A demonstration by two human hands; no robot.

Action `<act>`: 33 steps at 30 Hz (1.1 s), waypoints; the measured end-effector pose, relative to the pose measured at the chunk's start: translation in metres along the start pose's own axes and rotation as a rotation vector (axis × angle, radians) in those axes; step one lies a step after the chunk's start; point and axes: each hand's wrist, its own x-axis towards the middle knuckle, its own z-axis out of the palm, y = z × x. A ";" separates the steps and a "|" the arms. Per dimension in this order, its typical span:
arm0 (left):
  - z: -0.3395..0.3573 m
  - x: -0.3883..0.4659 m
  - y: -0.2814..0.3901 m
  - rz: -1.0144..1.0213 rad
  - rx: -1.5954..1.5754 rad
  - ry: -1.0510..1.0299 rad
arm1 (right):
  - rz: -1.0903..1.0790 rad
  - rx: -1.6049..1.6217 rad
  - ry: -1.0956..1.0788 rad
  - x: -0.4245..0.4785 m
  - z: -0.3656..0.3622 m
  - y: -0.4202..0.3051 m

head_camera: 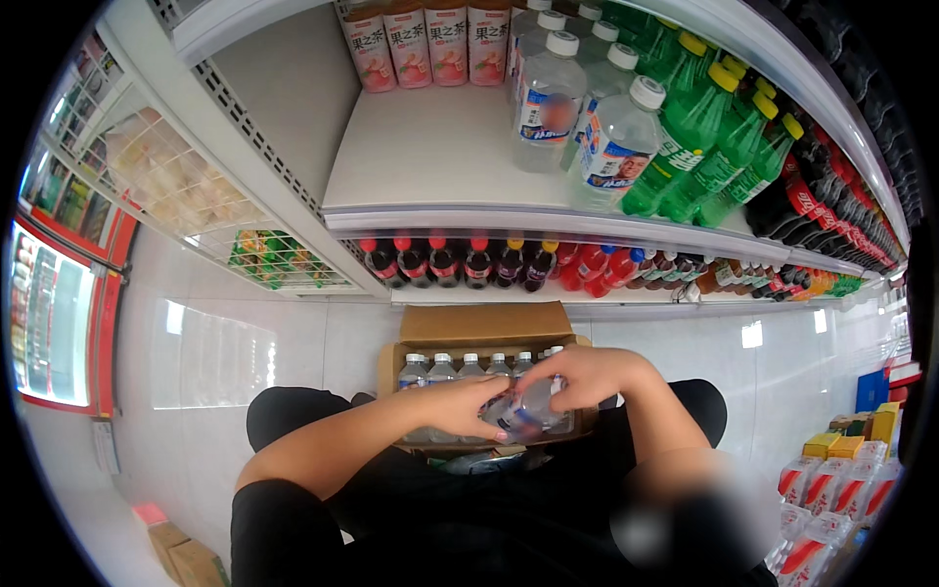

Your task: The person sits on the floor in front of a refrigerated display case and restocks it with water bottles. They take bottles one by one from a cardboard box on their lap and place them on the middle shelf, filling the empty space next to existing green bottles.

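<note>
A clear plastic bottle (527,412) with a white-and-blue label is tilted between my two hands above the near side of an open cardboard box (484,321). My left hand (473,405) is wrapped around the body of this bottle from the left. From the right, my right hand (587,373) grips its upper part, and its fingers hide the cap. Inside the box, several upright clear bottles (442,370) with white caps stand in rows. The box rests on the floor between my bent knees, its far flap raised towards the shelves.
On the shelf (425,154) ahead stand pink drink cartons (447,48), clear bottles (615,143) and green bottles (686,158). Cola bottles (444,264) line the lower shelf. A wire rack (183,183) and a red-framed refrigerator (59,315) stand left; wrapped packs (829,484) are stacked right.
</note>
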 end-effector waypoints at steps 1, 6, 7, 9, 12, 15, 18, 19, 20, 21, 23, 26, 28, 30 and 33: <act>0.002 0.002 -0.002 0.047 -0.024 0.015 | 0.048 0.096 0.027 -0.003 -0.004 -0.003; 0.002 0.009 0.010 -0.039 -0.521 0.010 | 0.096 0.468 0.258 -0.010 -0.009 -0.018; -0.001 0.008 0.012 -0.051 -0.602 -0.010 | 0.102 0.533 0.314 -0.011 -0.009 -0.017; -0.002 0.002 0.004 -0.088 -0.724 -0.003 | 0.037 0.612 0.365 -0.012 -0.008 -0.009; 0.003 -0.010 0.004 -0.072 -0.891 0.185 | -0.093 0.742 0.497 -0.012 0.000 -0.017; 0.002 -0.013 0.012 0.059 -1.319 0.309 | -0.127 0.692 0.623 -0.008 0.002 -0.012; -0.007 -0.012 0.000 0.058 -1.368 0.441 | -0.093 0.654 0.775 -0.009 0.000 -0.007; -0.014 -0.009 0.003 0.043 -1.374 0.474 | -0.104 0.617 0.837 -0.009 -0.001 -0.002; -0.022 -0.008 0.006 0.061 -1.376 0.483 | -0.114 0.578 0.898 -0.008 -0.002 0.004; -0.029 -0.007 0.009 0.091 -1.379 0.505 | -0.124 0.537 0.954 -0.008 -0.004 0.006; -0.043 -0.008 0.015 0.153 -1.385 0.552 | -0.129 0.537 1.009 -0.009 -0.006 0.003; -0.071 0.006 0.045 0.300 -1.098 0.764 | -0.108 0.546 1.094 -0.014 -0.008 -0.004; -0.092 0.020 0.072 0.369 -0.869 0.910 | -0.090 0.513 1.164 -0.014 -0.008 0.002; -0.116 0.032 0.099 0.347 -0.622 1.011 | -0.164 0.348 1.295 -0.012 -0.011 -0.002; -0.146 0.046 0.113 0.003 -0.288 1.147 | -0.160 -0.086 1.434 -0.019 -0.014 -0.007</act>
